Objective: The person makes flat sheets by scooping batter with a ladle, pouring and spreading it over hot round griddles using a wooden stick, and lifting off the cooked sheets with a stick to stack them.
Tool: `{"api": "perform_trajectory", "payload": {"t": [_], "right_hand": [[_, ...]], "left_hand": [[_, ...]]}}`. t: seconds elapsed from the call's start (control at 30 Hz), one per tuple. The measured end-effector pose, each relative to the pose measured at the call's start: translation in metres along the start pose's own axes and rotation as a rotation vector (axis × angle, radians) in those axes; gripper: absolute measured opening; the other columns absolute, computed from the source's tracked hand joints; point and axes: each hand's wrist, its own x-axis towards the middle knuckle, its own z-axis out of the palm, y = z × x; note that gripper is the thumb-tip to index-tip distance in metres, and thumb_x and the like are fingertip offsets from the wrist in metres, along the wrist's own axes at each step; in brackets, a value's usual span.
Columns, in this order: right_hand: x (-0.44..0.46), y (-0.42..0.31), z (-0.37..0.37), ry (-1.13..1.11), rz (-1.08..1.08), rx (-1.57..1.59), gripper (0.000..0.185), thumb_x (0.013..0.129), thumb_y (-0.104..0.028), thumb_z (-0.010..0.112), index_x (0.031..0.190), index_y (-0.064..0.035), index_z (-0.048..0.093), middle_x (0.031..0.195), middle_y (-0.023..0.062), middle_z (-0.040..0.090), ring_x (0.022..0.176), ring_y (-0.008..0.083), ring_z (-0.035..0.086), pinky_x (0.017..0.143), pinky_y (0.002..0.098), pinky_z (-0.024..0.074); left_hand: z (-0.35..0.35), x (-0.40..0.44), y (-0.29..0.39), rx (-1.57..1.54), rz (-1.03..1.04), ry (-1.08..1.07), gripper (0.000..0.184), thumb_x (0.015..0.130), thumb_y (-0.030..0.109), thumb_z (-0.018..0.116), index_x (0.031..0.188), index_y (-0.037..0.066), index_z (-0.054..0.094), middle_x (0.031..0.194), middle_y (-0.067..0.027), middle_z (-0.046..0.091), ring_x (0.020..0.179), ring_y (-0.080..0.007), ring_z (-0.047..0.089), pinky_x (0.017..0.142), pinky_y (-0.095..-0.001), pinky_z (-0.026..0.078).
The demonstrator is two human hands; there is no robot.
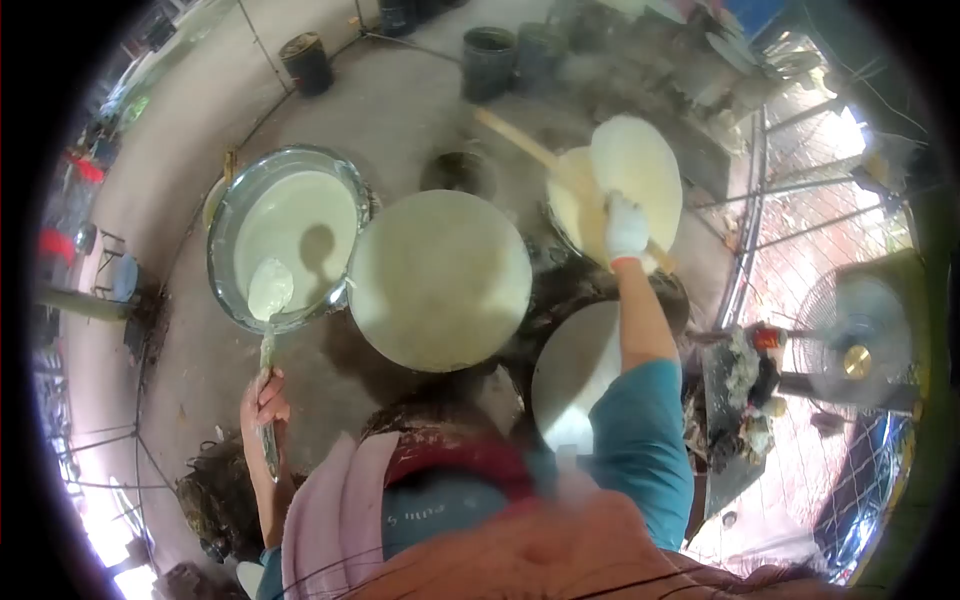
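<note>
My bare left hand (265, 400) is closed around the handle of a ladle (270, 290). The ladle's bowl, coated in pale liquid, is over a wide metal basin (220, 250) of creamy white batter (300, 215). At the upper right, my right hand (627, 228), in a white glove, is closed at a long wooden stick (520, 138). This stick slants across a round pale surface (570, 215). Beside and beyond the glove is a smooth whitish oval sheet or cover (640, 165); its exact kind is unclear. Between my hands lies a flat round pale top (440, 280).
Another round pale surface (580, 365) sits below my right arm. Dark buckets (488, 60) stand at the back, with one bucket (306, 64) farther left. A fan (856, 335) is by wire mesh on the right. A dark bundle (220, 490) lies lower left.
</note>
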Motion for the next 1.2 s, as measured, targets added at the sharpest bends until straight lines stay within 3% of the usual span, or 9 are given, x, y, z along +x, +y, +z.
{"api": "perform_trajectory", "payload": {"t": [0.23,0.5,0.63,0.7,0.77,0.83,0.97,1.03,1.2], "right_hand": [[-0.016,-0.027,0.095,-0.011,-0.038,0.064,0.024,0.087,-0.020,0.052,0.111,-0.0175,0.054,0.091,0.0100,0.065,0.085,0.0321,0.062,0.072,0.0448,0.0514],[-0.019,-0.097,0.018,-0.152,0.135,0.161,0.024,0.084,-0.016,0.051,0.103,-0.0073,0.063,0.092,0.0192,0.066,0.086,0.0391,0.063,0.078,0.0460,0.0505],[-0.076,-0.165,-0.058,-0.345,0.439,0.495,0.051,0.090,-0.029,0.056,0.136,-0.0102,0.047,0.119,0.0196,0.061,0.104,0.0366,0.060,0.089,0.0430,0.0474],[-0.127,-0.208,-0.087,-0.309,0.384,0.544,0.052,0.093,-0.028,0.053,0.140,-0.0106,0.043,0.133,0.0131,0.053,0.115,0.0314,0.056,0.094,0.0379,0.0461],[-0.185,-0.255,-0.105,-0.290,0.383,0.725,0.052,0.092,-0.015,0.053,0.142,-0.0105,0.040,0.137,0.0136,0.051,0.115,0.0235,0.058,0.094,0.0329,0.0460],[-0.229,-0.313,-0.123,-0.402,0.745,0.939,0.054,0.088,-0.004,0.059,0.139,-0.0058,0.045,0.129,0.0140,0.058,0.108,0.0126,0.058,0.092,0.0258,0.0449],[-0.277,-0.408,-0.147,-0.373,1.033,1.140,0.052,0.087,-0.006,0.066,0.135,0.0012,0.048,0.132,0.0107,0.057,0.113,0.0111,0.054,0.097,0.0266,0.0422],[-0.312,-0.429,-0.138,-0.286,0.984,1.193,0.050,0.087,-0.005,0.066,0.133,0.0049,0.049,0.138,0.0127,0.050,0.121,0.0150,0.050,0.101,0.0277,0.0387],[-0.333,-0.473,-0.157,-0.331,1.013,1.162,0.049,0.084,0.002,0.065,0.131,0.0041,0.051,0.138,0.0141,0.049,0.124,0.0176,0.049,0.103,0.0291,0.0385]], "left_hand": [[-0.008,-0.016,0.015,0.031,0.084,0.057,0.026,0.101,0.017,0.040,0.107,-0.006,0.050,0.063,0.0048,0.037,0.035,-0.0034,0.032,0.037,-0.0213,0.027],[-0.017,0.019,0.059,0.304,0.095,0.395,0.030,0.101,0.026,0.045,0.103,-0.002,0.054,0.057,0.0082,0.033,0.035,-0.0016,0.028,0.037,-0.0214,0.023],[-0.081,0.084,0.109,0.724,-0.108,0.243,0.036,0.099,0.036,0.048,0.099,0.001,0.056,0.056,0.0038,0.037,0.036,-0.0065,0.031,0.038,-0.0232,0.023],[-0.129,0.136,0.119,1.219,-0.113,0.243,0.026,0.095,0.024,0.050,0.094,-0.001,0.058,0.059,-0.0072,0.050,0.043,-0.0180,0.049,0.042,-0.0316,0.038],[-0.252,0.221,0.131,2.508,0.469,-0.350,0.018,0.086,0.013,0.050,0.090,-0.002,0.059,0.070,-0.0187,0.059,0.064,-0.0328,0.062,0.056,-0.0428,0.049],[-0.196,0.253,0.157,2.519,0.153,-0.438,0.016,0.080,0.008,0.050,0.087,-0.002,0.060,0.079,-0.0240,0.061,0.080,-0.0413,0.061,0.068,-0.0490,0.050],[-0.227,0.368,0.137,2.291,0.232,-0.341,0.016,0.083,0.009,0.049,0.086,-0.002,0.060,0.080,-0.0232,0.062,0.077,-0.0395,0.064,0.066,-0.0497,0.051],[-0.225,0.406,0.139,2.395,0.430,-0.440,0.016,0.084,0.010,0.049,0.087,-0.001,0.061,0.076,-0.0230,0.062,0.073,-0.0395,0.064,0.063,-0.0504,0.051],[-0.273,0.445,0.142,2.416,-0.044,-0.692,0.023,0.094,0.019,0.046,0.093,-0.001,0.056,0.076,-0.0199,0.062,0.068,-0.0326,0.063,0.061,-0.0455,0.051]]}}
